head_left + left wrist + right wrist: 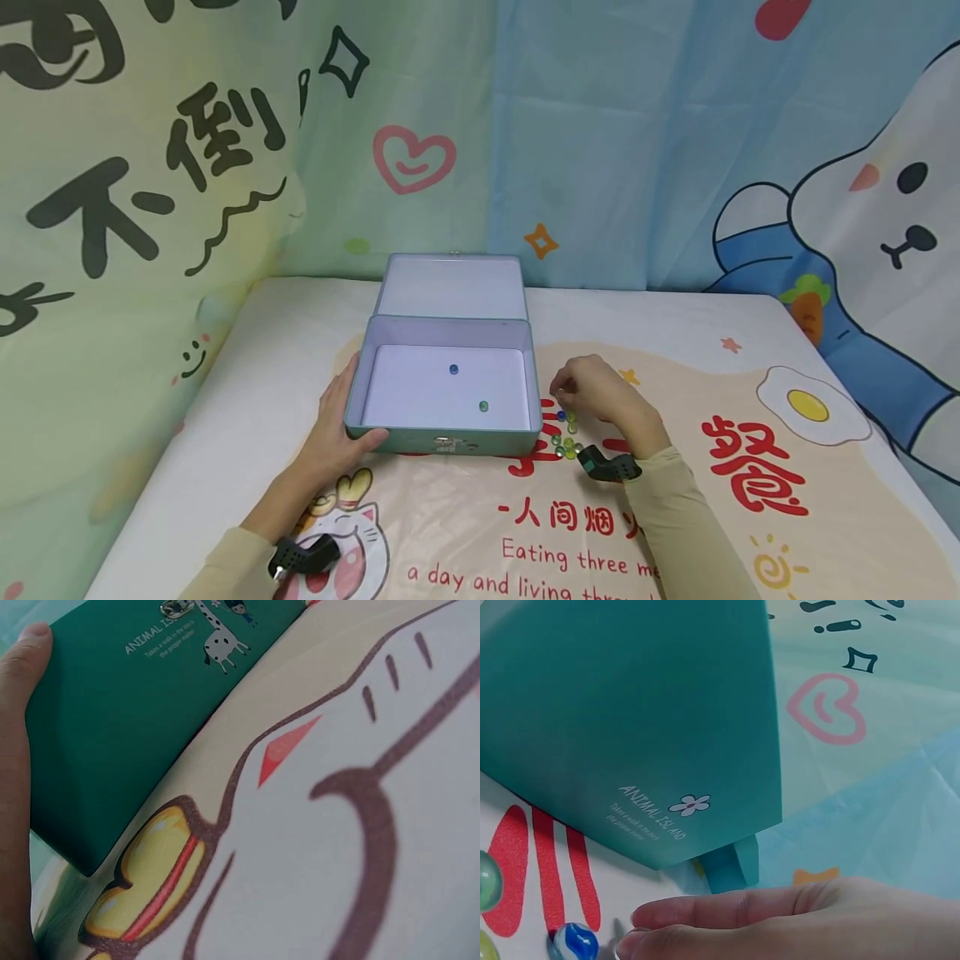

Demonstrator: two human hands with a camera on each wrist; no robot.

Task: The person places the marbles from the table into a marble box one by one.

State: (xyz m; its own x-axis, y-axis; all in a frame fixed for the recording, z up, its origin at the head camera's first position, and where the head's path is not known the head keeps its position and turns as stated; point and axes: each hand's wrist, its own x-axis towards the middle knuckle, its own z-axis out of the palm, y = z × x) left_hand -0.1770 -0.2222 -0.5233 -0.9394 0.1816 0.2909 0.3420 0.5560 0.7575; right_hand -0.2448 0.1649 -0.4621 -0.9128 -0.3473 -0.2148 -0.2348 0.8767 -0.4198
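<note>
A green tin box [465,442], lid raised at the back, stands on the table with two glass marbles inside: a blue marble [453,369] and a green marble [483,407]. My left hand [337,421] rests along its left side, thumb [22,671] on the front corner. Just right of the box, several loose green, yellow-green and blue marbles [570,446] lie on the tablecloth. My right hand [600,392] is above them, thumb and forefinger brought together beside a blue-and-white marble [576,942]; I cannot tell whether anything is between those fingertips.
A printed cloth [750,542] with red characters, a cat and a fried egg covers the table. Behind the table hangs a patterned curtain [585,150]. The open lid [450,287] leans back near the table's far edge.
</note>
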